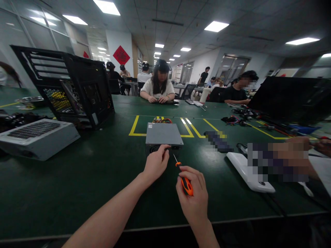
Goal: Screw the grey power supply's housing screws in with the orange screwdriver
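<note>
Slanting forward-left: screwdriver (188, 188) in right hand (196, 193), tip toward grey box (163, 133).

Green table (77, 182), yellow lines (138, 134), central grey power supply (164, 133), black computer case (77, 75), white device (240, 166)

The light reaching me is dim, coming from white ceiling panels (216, 26) that burn out to flat glare and repeat as streaks in the glass wall (15, 34). I lose detail in the black computer case (82, 75) and in the darkness below the counter (90, 175). My wide view stretches things toward the borders, and coarse pixel blocks (261, 162) mask patches at right.
</note>
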